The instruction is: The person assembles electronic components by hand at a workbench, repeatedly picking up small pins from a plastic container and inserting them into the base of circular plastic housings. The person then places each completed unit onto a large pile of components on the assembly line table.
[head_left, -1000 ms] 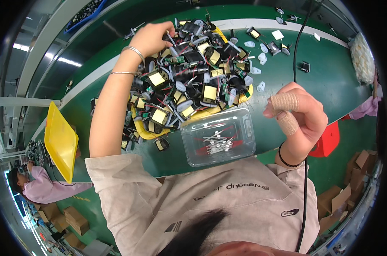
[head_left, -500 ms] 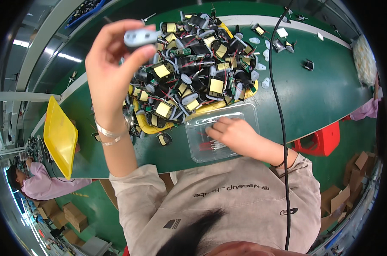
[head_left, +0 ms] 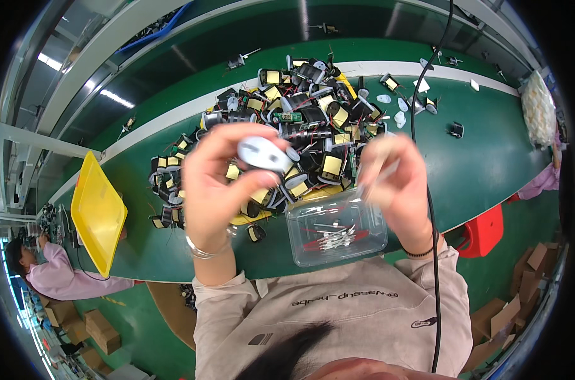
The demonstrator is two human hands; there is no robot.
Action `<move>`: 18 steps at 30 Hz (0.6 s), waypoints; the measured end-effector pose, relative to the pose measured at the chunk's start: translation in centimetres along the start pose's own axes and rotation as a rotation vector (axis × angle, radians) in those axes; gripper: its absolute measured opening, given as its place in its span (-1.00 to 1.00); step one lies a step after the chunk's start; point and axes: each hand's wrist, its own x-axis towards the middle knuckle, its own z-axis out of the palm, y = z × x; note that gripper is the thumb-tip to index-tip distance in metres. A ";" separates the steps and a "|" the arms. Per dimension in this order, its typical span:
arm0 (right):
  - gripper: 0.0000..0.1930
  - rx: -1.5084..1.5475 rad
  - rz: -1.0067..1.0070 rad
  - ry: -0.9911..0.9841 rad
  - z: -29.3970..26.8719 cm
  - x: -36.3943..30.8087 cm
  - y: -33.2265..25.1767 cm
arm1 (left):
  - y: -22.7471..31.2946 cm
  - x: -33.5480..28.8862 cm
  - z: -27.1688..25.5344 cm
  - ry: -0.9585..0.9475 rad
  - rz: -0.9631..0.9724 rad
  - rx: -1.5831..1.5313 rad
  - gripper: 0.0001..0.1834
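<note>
My left hand [head_left: 214, 180] is closed around a pale grey oval plastic part [head_left: 264, 156] with dark slots in its face, held up over the pile. To its right, my right hand [head_left: 398, 180] is raised above the right rim of a clear plastic box [head_left: 297, 253]. Its fingers are pinched together and blurred; a thin pale streak shows at the fingertips, too smeared to name. Inside the box lie several slim white-ended pieces [head_left: 339, 238] with red parts among them. Beyond both hands spreads a heap of small black motor assemblies [head_left: 330, 166] with yellow pads, red wires and green boards.
A yellow tray [head_left: 97, 215] stands tilted at the left. Under the heap shows another yellow tray's rim [head_left: 347, 85]. A black cable [head_left: 420, 152] hangs down in front of the table's right side. Loose grey oval pieces [head_left: 399, 119] lie right of the heap; a red stool [head_left: 484, 231] stands beyond the edge.
My left hand has come down and rightward with the grey part. My right hand has lifted out of the clear box, up and to the right. The view has shifted slightly.
</note>
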 end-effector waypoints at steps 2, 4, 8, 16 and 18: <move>-0.57 0.190 0.052 0.265 0.6 1.8 -0.4 | -0.5 -0.1 1.3 -0.103 -0.082 -0.063 -0.63; -0.59 0.174 0.018 0.256 0.7 2.6 0.5 | -0.8 0.3 2.0 -0.188 0.101 0.130 -0.64; -0.61 0.115 -0.007 0.243 0.8 2.8 1.5 | -1.1 0.5 2.2 -0.220 0.167 0.237 -0.64; -0.74 -0.216 -0.163 -0.162 -1.3 4.5 1.1 | -1.7 0.9 1.7 -0.349 0.098 0.133 -0.57; -0.78 -0.191 -0.145 -0.172 -1.7 4.4 1.0 | -1.9 0.9 1.6 -0.369 0.049 0.055 -0.59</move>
